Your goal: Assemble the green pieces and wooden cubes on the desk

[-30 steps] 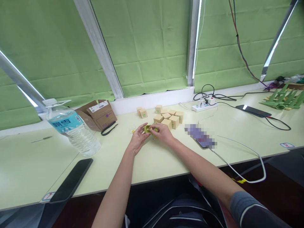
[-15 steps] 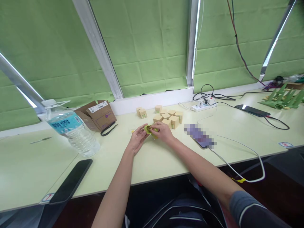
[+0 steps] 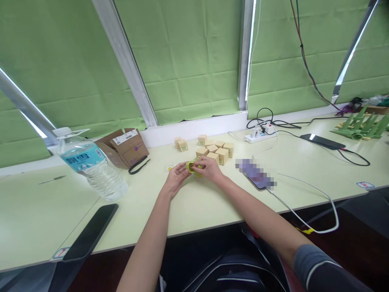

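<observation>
Left hand (image 3: 176,179): grip squeezed on little green thing (image 3: 189,167), middle of frame | right hand (image 3: 212,170): touching it, can't tell if pinching | small boxes (image 3: 223,156): just above

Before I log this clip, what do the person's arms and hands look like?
The left hand and right hand are ungloved, with no watch showing. The right sleeve is dark navy with a grey-blue cuff and thin white stripe; no left sleeve shows.

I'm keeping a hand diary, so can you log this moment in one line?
Left hand: holds small yellow-green hollow piece | right hand: at its opening | beyond: tan cube-shaped boxes
</observation>
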The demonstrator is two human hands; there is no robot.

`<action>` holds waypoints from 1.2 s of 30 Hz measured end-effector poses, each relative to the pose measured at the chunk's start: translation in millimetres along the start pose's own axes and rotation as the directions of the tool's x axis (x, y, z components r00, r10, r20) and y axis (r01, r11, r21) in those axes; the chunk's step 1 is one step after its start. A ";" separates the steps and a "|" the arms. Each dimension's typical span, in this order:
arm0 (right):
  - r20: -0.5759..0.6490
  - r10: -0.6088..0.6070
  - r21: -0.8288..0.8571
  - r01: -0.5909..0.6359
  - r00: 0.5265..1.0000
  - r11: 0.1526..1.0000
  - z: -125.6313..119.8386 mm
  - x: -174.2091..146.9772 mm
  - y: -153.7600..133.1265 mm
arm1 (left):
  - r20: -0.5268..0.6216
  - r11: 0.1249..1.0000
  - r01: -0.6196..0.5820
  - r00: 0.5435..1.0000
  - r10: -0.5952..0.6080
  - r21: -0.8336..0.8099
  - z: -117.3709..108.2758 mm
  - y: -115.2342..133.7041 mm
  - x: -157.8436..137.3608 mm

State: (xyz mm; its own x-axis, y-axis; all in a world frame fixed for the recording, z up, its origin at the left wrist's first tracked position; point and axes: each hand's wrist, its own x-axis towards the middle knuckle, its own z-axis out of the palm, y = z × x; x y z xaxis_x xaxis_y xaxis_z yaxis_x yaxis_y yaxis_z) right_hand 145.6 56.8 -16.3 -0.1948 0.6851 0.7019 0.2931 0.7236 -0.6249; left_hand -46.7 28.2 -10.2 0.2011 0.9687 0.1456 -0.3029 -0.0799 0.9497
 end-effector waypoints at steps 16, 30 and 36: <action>0.057 0.150 0.166 -0.157 0.987 0.974 -1.1 1.2 -4.7 | -0.014 0.999 0.023 1.000 -0.023 0.039 4.1 0.8 -1.1; -0.019 0.116 0.156 -0.112 0.993 0.981 0.8 0.8 -8.5 | -0.041 0.993 0.037 0.998 -0.042 -0.112 -0.3 -4.7 1.9; -0.080 0.112 0.113 -0.102 0.991 0.988 3.1 -0.2 -9.3 | -0.050 0.991 0.047 0.997 -0.054 -0.128 1.0 -3.9 2.2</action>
State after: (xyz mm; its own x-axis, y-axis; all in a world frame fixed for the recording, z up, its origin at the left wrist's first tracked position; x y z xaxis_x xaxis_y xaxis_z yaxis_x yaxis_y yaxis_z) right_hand 140.0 50.2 -11.7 -0.0851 0.7525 0.6530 0.2038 0.6547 -0.7279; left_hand -44.1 30.4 -13.3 0.1707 0.9820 0.0805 -0.4103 -0.0034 0.9120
